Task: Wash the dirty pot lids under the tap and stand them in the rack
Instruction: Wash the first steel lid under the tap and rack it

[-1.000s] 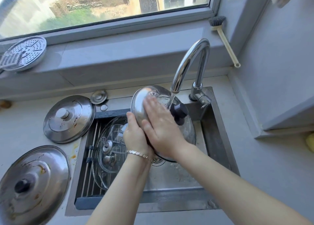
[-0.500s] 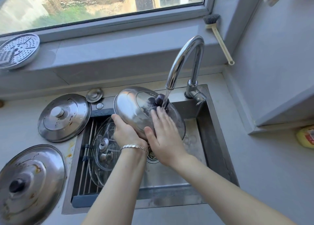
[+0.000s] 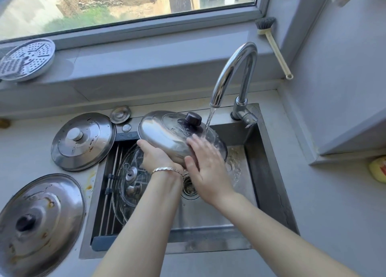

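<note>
**sudsy_q:** Why hold the steel lid (image 3: 167,134) tipped like that and not flat?

**panhandler:** My guess is runoff. It's over the sink (image 3: 188,247) at roughly the 12 o'clock end, dome up, with the knob (image 3: 193,119) toward the tap (image 3: 231,74). The water (image 3: 210,120) lands just at 3 o'clock of the knob, so it can sheet down the dome into the basin.

**sudsy_q:** And the hands?

**panhandler:** The left hand (image 3: 155,157) is clamped on the lid's near rim at about 7 o'clock, fingers curled under it, and carries the weight. The right hand (image 3: 206,161) is flat, fingers straight and slightly apart, laid on the wet dome at 5 o'clock, right below the stream. It looks like bare-palm rubbing, and it isn't gripping anything. Both forearms come in from 6 o'clock and angle in toward the lid.

**sudsy_q:** Where does it go after?

**panhandler:** Probably the rack (image 3: 108,182) at 9 o'clock inside the sink, where the glass lids (image 3: 129,182) already stand on edge. The smaller stained lid (image 3: 82,141) and the big stained lid (image 3: 39,220) lie knob-up on the counter (image 3: 313,214) at 9 and 8 o'clock, so I'd say there's plenty left to wash.
</note>
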{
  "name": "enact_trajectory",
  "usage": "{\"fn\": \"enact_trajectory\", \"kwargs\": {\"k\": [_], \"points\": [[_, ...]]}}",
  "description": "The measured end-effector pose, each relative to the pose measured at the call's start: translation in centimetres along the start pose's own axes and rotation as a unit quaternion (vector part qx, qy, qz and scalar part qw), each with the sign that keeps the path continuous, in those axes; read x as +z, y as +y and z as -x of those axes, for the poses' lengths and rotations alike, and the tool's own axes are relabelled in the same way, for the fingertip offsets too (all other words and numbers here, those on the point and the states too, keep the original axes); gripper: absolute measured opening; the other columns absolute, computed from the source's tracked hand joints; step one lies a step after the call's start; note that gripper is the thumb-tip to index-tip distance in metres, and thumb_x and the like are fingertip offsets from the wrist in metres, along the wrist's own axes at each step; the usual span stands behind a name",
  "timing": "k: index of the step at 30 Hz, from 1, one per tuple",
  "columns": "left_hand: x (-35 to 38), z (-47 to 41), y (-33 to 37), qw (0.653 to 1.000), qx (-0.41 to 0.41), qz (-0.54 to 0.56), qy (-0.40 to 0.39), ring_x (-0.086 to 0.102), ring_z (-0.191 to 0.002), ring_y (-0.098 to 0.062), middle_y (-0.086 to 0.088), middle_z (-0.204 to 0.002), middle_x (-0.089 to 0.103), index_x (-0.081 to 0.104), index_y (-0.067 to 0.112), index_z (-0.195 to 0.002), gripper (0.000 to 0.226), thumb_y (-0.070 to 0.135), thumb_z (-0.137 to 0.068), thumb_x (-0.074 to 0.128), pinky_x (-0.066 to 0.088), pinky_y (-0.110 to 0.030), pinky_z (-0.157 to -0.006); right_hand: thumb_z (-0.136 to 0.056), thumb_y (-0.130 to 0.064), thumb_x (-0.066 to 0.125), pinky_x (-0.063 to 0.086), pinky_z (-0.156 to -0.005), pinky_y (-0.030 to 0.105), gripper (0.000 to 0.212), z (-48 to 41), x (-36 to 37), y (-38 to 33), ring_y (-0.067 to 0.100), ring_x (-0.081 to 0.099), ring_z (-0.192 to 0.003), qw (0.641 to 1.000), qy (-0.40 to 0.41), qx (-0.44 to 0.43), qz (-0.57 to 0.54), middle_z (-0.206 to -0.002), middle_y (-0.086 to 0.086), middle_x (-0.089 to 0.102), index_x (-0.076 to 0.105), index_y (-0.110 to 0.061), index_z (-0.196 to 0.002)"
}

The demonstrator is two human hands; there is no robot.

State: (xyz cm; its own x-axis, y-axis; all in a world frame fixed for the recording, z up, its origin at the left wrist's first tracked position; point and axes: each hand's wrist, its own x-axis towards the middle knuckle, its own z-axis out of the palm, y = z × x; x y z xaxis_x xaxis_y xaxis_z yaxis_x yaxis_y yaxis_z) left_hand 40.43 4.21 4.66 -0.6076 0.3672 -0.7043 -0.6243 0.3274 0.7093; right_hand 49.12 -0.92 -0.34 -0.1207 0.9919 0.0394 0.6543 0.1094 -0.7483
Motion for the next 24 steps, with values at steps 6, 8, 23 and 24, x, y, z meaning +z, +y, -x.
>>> {"fn": "enact_trajectory", "kwargs": {"k": [6,8,23,24], "points": [[-0.5,0.9,-0.2,1.000,0.012,0.001,0.001,0.055,-0.090,-0.017,0.002,-0.103,0.053,0.054,0.013,-0.115,0.048,0.052,-0.090,0.043,0.049,-0.024,-0.080,-0.099,-0.039,0.024,0.006,-0.118,0.036,0.052,-3.0,-1.2,2.8,0.015,0.010,-0.144,0.970,-0.018,0.223,-0.094,-0.155,0.002,0.023,0.031,-0.015,-0.144],[-0.3,0.6,-0.3,1.000,0.002,0.001,-0.012,0.058,-0.090,-0.020,-0.001,-0.102,0.058,0.056,0.014,-0.103,0.043,0.053,-0.089,0.044,0.050,-0.028,-0.086,-0.094,-0.041,0.021,0.001,-0.116,0.034,0.058,-1.6,-0.7,0.0,0.014,0.011,-0.144,0.995,-0.019,0.100,-0.021,-0.155,0.000,0.022,0.028,-0.015,-0.146],[-2.5,-0.8,-0.8,0.994,-0.067,0.075,-0.033,0.057,-0.113,-0.024,-0.004,-0.129,0.057,0.051,0.016,-0.121,0.047,0.051,-0.092,0.038,0.047,-0.043,-0.098,-0.080,-0.057,0.008,-0.007,-0.114,0.029,0.078,2.4,1.7,0.0,0.012,0.001,-0.145,0.993,0.070,0.093,-0.007,-0.157,-0.003,0.013,0.026,-0.019,-0.146],[-2.6,-0.7,-0.9,0.995,-0.060,0.073,-0.042,0.057,-0.113,-0.024,-0.004,-0.129,0.057,0.051,0.016,-0.120,0.047,0.051,-0.092,0.039,0.047,-0.044,-0.098,-0.080,-0.058,0.009,-0.006,-0.115,0.029,0.080,2.1,1.6,0.1,0.012,0.001,-0.145,0.991,0.072,0.115,-0.016,-0.157,-0.002,0.012,0.024,-0.017,-0.147]]}}
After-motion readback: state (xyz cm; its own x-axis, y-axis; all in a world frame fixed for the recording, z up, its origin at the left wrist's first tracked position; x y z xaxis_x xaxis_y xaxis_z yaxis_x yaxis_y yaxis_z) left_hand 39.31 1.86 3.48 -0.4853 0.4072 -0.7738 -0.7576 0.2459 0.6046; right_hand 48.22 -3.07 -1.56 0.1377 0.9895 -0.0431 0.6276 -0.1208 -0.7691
